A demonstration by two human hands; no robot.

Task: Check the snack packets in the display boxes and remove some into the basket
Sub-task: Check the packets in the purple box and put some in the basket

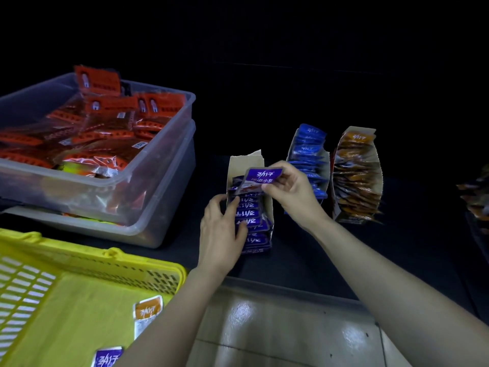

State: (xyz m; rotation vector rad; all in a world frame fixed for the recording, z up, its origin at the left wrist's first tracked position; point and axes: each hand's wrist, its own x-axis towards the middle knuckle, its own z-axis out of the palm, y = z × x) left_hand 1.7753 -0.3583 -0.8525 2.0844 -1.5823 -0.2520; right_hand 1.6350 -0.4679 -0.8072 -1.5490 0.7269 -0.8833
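Observation:
A cardboard display box (238,165) of purple snack packets (251,215) stands on the dark shelf. My right hand (291,189) pinches one purple packet (260,178) by its right edge, lifted above the back of the row. My left hand (222,229) holds the box's left side, thumb and fingers resting on the packets. A box of blue packets (308,157) and a box of orange-brown packets (357,176) stand to the right. The yellow basket (87,263) at lower left holds an orange packet (146,311) and a purple packet (107,357).
Two stacked clear plastic tubs (161,160) with red-orange packets fill the left. More dark packets (476,197) show at the right edge. A pale tiled floor (277,327) lies below the shelf's front edge. The background is dark.

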